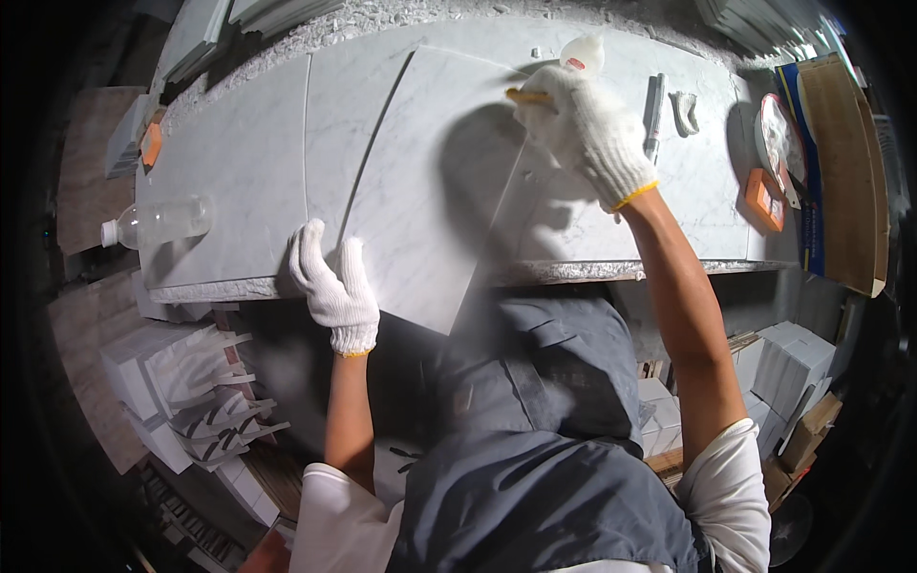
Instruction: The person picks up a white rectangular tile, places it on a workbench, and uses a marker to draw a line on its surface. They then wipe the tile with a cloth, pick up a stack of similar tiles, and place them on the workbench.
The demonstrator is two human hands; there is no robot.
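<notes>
The right hand [589,124], gloved in white knit, is closed around a short yellow stick [528,96] above the upper right edge of a grey-veined marble tile [411,191]; a white, red-marked object [585,54] juts out beyond the knuckles, and whether it too is gripped I cannot tell. The left hand [336,293], gloved alike, has thumb and fingers spread at the tile's lower left edge; firm contact is unclear. The tile lies askew across the marble worktop [239,172], its near corner overhanging the front. It should prove stiff, fairly heavy and brittle, its smooth face slippery under dusty knit; best held by both long sides, a palm beneath the overhang, sparing the corners. Farther out lie a clear plastic bottle [167,222] at left and an orange block [764,199] at right.
</notes>
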